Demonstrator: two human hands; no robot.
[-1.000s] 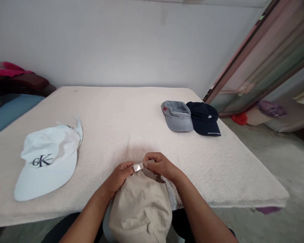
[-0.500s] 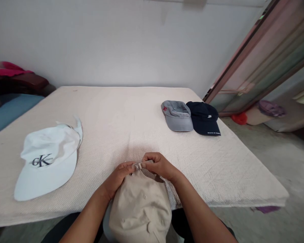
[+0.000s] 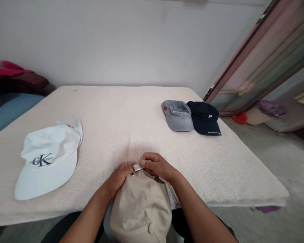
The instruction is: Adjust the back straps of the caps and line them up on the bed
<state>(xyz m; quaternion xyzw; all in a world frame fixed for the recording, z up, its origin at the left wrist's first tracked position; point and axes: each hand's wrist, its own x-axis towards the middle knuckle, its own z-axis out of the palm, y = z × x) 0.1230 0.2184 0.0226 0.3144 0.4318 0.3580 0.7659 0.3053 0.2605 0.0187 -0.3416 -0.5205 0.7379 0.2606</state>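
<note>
Right hand (image 3: pixel 155 166) has closed inward along the strap since a second ago, fingertips now meeting the metal buckle (image 3: pixel 136 167). Left hand (image 3: pixel 119 175) pinches that buckle, steadying the beige cap (image 3: pixel 141 209) at the bed's (image 3: pixel 131 118) near edge, seemingly for adjustment.

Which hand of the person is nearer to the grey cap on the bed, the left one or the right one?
The right hand. It is at the back strap of the beige cap, on the side toward the grey cap. The left hand sits farther away, on the opposite side of the silver buckle.
</note>
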